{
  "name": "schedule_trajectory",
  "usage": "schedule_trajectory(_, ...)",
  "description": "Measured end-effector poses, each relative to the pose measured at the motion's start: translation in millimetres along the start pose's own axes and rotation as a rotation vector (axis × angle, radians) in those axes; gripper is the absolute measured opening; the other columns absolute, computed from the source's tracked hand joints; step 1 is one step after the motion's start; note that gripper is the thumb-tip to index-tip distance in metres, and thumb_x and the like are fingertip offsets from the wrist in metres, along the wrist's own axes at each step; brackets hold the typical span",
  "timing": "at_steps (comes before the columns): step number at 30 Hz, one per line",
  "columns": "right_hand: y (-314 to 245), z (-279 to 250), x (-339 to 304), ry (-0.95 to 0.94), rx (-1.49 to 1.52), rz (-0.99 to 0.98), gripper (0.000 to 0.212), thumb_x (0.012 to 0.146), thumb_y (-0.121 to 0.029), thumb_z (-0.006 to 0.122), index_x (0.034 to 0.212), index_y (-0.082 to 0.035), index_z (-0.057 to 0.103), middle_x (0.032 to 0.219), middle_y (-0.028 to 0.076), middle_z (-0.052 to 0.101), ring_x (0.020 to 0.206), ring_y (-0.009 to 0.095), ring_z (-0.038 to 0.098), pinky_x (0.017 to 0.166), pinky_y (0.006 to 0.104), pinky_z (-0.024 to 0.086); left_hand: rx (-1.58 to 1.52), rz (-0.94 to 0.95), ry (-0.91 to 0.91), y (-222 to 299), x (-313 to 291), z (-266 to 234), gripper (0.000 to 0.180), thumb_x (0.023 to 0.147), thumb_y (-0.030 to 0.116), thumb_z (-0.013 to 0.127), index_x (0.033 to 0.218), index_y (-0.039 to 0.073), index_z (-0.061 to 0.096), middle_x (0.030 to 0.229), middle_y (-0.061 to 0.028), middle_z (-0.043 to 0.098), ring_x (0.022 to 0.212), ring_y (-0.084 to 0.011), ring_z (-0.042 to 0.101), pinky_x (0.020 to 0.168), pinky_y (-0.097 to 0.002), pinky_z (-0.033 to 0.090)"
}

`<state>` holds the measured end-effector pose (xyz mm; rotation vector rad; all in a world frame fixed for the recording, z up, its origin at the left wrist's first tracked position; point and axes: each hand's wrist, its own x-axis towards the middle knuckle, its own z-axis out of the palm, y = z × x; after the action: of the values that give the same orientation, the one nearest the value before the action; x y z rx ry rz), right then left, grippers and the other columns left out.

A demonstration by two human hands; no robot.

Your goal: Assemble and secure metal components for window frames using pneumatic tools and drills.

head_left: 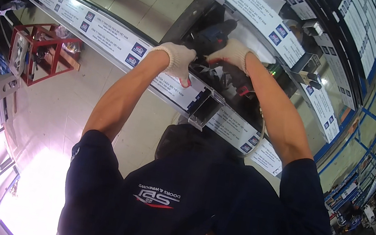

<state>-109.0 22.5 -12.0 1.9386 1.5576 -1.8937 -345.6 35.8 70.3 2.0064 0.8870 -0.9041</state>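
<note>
My left hand [179, 62], in a cream knitted glove, rests on a long metal profile [112, 39] covered in white-and-blue printed film. Its thumb points down the profile's near face, apart from the other fingers. My right hand [233, 56], gloved alike, is over a dark tray [253, 106] full of loose parts. Its fingers are drawn together toward the left, and what they hold, if anything, cannot be made out. Just beyond the hands lies a dark cordless drill [217, 34]. A second dark tool [238, 76] with red details lies under my right wrist.
A short metal box-section piece [206, 110] stands at the near profile's edge, close to my body. More film-covered profiles [245, 3] run along the far side. Red metal stand [35, 56] is on the floor at left; blue racks [370, 117] are at right.
</note>
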Motion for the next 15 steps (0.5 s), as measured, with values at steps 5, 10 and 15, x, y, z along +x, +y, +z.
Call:
schedule_trajectory(5,-32.7,-38.2,-109.6,-0.278,0.43,0.103,0.034,0.084,-0.008,0.085,0.113,0.003,0.07,0.075,0.011,0.071,0.058,0.02,0.069,0.048,0.0363,0.054,0.001,0.004,0.011,4.4,2.3,-4.4,0.089,0.069,0.049,0.096,0.138,0.001,0.07,0.127,-0.0223,0.078,0.118,-0.0377,0.077,0.101,-0.0452,0.061)
schedule_trajectory(10,-6.5,-52.4,-215.1,-0.267,0.663,-0.133,0.054,0.08,-0.006,0.085,0.127,0.007,0.062,0.084,0.016,0.074,0.067,0.023,0.072,0.065,0.0379,0.059,-0.034,0.047,0.028,-6.3,6.8,-3.4,0.093,0.068,0.047,0.098,0.143,0.002,0.065,0.135,-0.0231,0.075,0.127,-0.0383,0.072,0.106,-0.0448,0.058)
schedule_trajectory(15,27.3,-14.7,-336.6,0.446,0.473,-0.282,0.046,0.085,-0.006,0.085,0.128,0.0,0.068,0.102,0.012,0.076,0.09,0.023,0.072,0.085,0.0372,0.06,-0.095,0.06,0.113,4.9,-5.4,-20.8,0.084,0.068,0.047,0.096,0.135,0.003,0.07,0.13,-0.0222,0.077,0.124,-0.0391,0.072,0.107,-0.0448,0.057)
